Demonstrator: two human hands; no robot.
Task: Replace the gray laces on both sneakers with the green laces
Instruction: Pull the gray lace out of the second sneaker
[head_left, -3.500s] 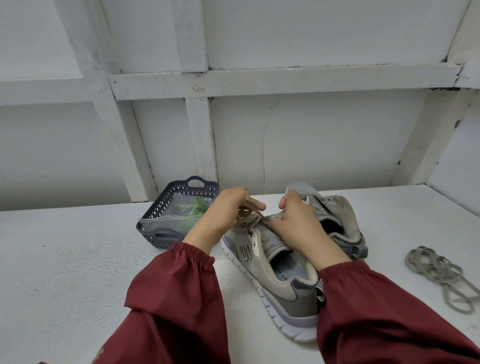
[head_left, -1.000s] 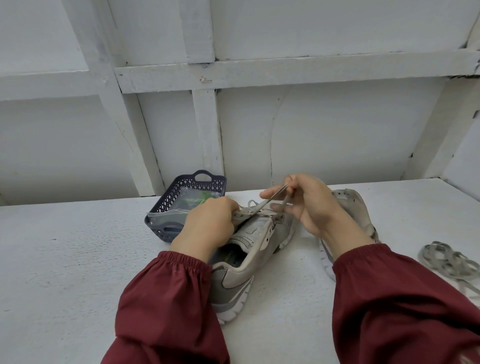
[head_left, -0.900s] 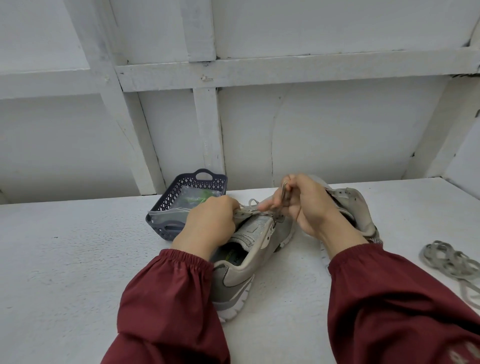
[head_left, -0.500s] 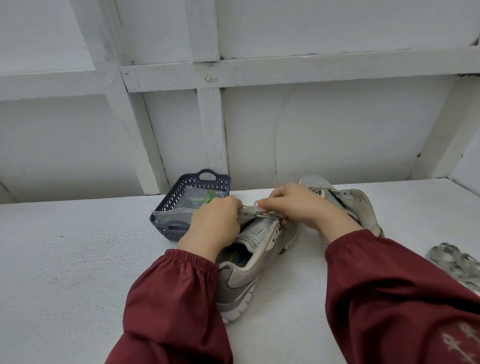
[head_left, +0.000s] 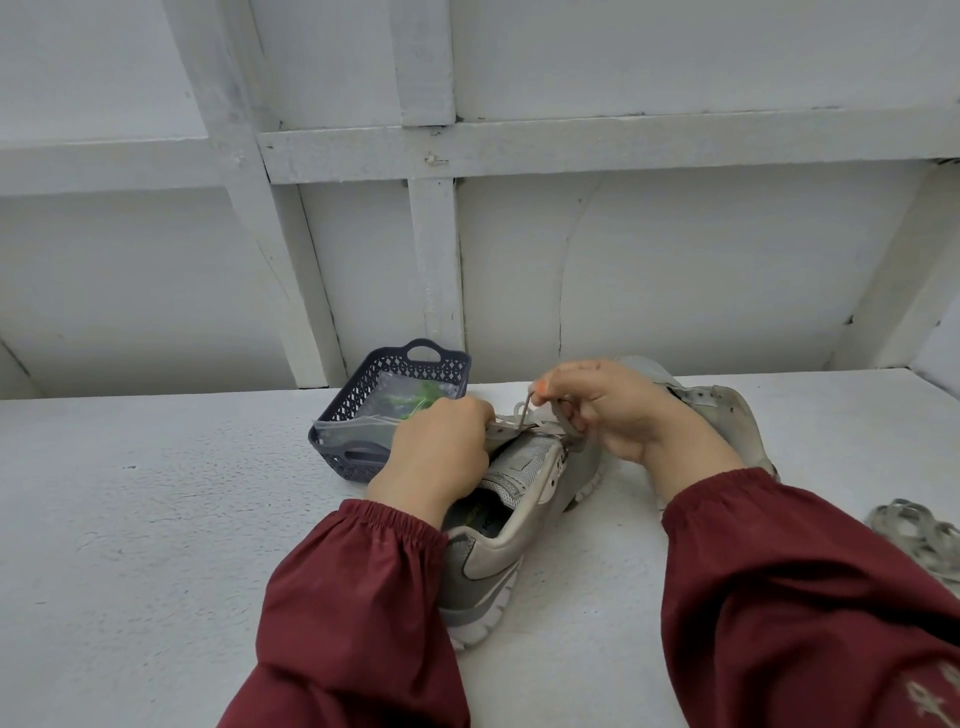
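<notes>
Now our right hand (head_left: 613, 410) lifts off the eyelets, thumb and forefinger pinching the gray lace (head_left: 524, 414), just beside our left hand (head_left: 441, 452) clasping the near sneaker (head_left: 519, 499): unlacing goes on. We count two sneakers, the second sneaker (head_left: 727, 415) behind the right wrist; one freed lace (head_left: 914, 530) well right of it; one basket (head_left: 347, 460) beyond the left knuckles, its green laces (head_left: 420, 399) uncountable.

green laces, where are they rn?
Head view, left of centre: the green laces sit in a clear bag inside the dark basket, just beyond the left hand and left of the held sneaker.
</notes>
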